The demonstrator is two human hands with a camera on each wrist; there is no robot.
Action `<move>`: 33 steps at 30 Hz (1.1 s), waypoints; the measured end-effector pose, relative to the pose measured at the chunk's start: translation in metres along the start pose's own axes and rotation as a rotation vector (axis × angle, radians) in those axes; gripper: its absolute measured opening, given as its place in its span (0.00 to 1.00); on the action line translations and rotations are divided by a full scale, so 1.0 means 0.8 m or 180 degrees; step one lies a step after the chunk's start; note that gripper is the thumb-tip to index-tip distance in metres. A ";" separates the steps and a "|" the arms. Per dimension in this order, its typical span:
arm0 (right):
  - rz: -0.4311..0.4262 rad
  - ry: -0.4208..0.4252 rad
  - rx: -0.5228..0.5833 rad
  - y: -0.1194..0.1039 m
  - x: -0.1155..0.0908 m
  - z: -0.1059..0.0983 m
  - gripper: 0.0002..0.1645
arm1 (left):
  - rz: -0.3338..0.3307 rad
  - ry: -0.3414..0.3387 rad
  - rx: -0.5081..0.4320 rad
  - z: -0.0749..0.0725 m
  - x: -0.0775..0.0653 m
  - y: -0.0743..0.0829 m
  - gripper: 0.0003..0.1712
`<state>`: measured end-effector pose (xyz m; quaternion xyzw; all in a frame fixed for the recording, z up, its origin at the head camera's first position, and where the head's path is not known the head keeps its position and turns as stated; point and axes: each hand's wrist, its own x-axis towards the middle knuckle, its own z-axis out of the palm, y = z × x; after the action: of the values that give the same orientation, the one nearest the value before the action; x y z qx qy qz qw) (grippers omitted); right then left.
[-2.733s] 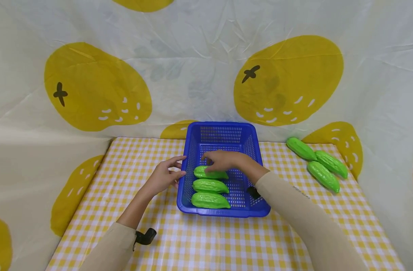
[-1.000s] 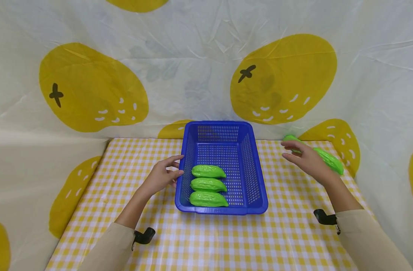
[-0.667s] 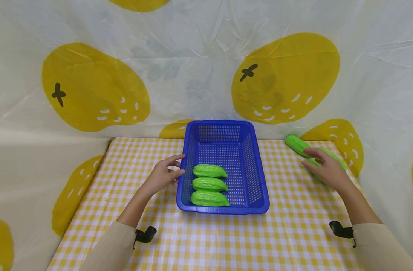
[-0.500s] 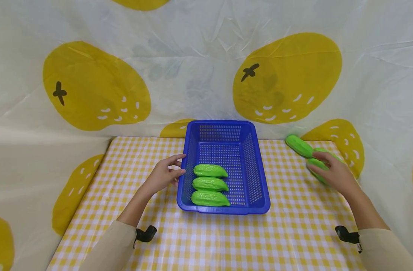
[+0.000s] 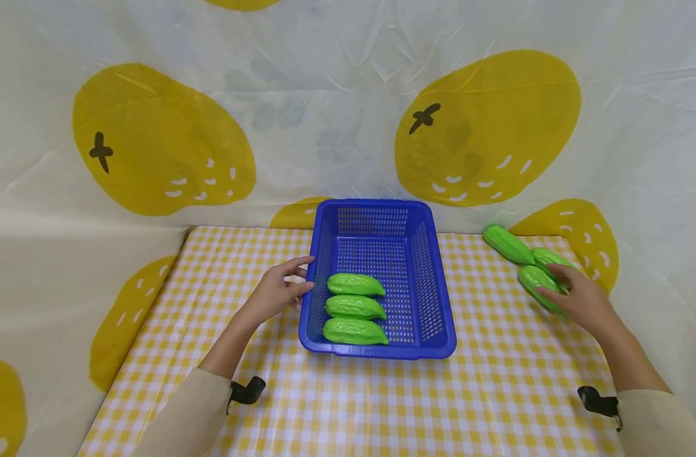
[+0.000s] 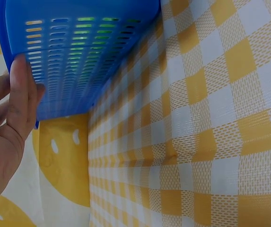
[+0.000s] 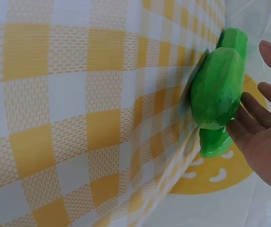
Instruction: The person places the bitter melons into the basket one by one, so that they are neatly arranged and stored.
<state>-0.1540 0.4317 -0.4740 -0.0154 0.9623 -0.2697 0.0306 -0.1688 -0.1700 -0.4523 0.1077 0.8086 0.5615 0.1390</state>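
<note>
In the head view, my left hand (image 5: pixel 275 293) touches the left rim of a blue plastic basket (image 5: pixel 376 351) with extended fingers. The left wrist view shows those fingers (image 6: pixel 19 90) against the basket's slotted side (image 6: pixel 69 61). Three bumpy green bitter melons lie in a row in the basket's near left part, the nearest melon (image 5: pixel 355 331) by the front wall. My right hand (image 5: pixel 582 299), fingers spread, is over the closest bitter melon (image 5: pixel 533 282) of three on the table. In the right wrist view, its fingertips (image 7: pixel 237 130) are beside a melon (image 7: pixel 218 90); contact is unclear.
Two more bitter melons lie behind, one at the back (image 5: pixel 508 245) and one partly hidden by my right hand (image 5: pixel 549 256). A yellow-and-white checked cloth (image 5: pixel 348 412) covers the table. A fruit-printed curtain (image 5: pixel 325 127) hangs behind and at both sides.
My right hand has left the melon it touched in the basket and moved right, over the melons on the table. My left hand stays at the basket's rim.
</note>
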 end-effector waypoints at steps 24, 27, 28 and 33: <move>0.0263 -0.0385 -0.0024 0.025 0.010 0.009 0.55 | -0.0003 0.0023 -0.0016 0.000 0.001 -0.002 0.34; 0.0275 -0.0383 -0.0038 0.025 0.011 0.010 0.55 | -0.0008 0.0030 -0.0018 0.001 0.001 -0.003 0.34; 0.0283 -0.0371 -0.0054 0.026 0.011 0.010 0.55 | -0.0003 0.0029 -0.0018 0.001 0.001 -0.003 0.34; 0.0341 -0.0361 -0.0085 0.030 0.011 0.015 0.53 | 0.0011 0.0015 -0.0026 0.002 0.001 -0.004 0.34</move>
<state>-0.1624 0.4452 -0.4972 0.0204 0.9620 -0.2536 0.0991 -0.1687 -0.1695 -0.4555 0.1071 0.8064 0.5653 0.1365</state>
